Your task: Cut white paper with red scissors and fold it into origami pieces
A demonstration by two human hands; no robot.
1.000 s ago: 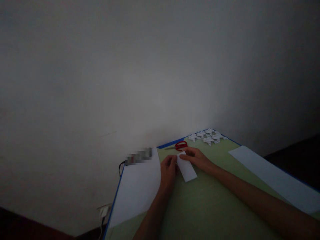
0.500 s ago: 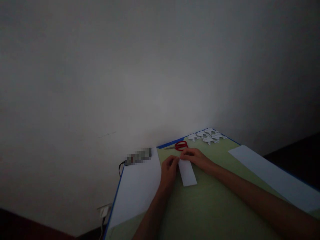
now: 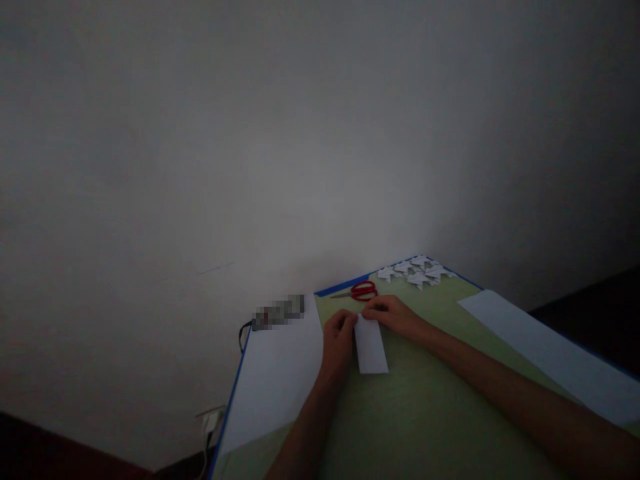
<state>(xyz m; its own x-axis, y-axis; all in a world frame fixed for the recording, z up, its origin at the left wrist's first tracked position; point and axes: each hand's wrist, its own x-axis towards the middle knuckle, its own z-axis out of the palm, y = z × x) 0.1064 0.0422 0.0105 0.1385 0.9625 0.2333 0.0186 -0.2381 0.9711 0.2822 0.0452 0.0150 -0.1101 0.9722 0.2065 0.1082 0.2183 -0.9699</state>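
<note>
A small white paper strip [image 3: 371, 348] lies on the green mat [image 3: 415, 413]. My left hand [image 3: 338, 341] rests at the strip's left edge, fingers curled and pinching its far left corner. My right hand [image 3: 393, 313] pinches the strip's far end from the right. Red-handled scissors [image 3: 361, 291] lie just beyond both hands. Several folded white paper shapes [image 3: 415, 272] sit in a cluster at the mat's far corner.
A large white sheet [image 3: 273, 377] covers the mat's left side, with a blurred object [image 3: 279, 312] at its far end. A long white paper strip [image 3: 545, 353] lies on the right. A bare wall rises behind. A wall socket [image 3: 210, 420] and cable hang below left.
The small strip has turned from slanting to lying nearly straight toward me. Both hands stayed at its far end, shifting slightly.
</note>
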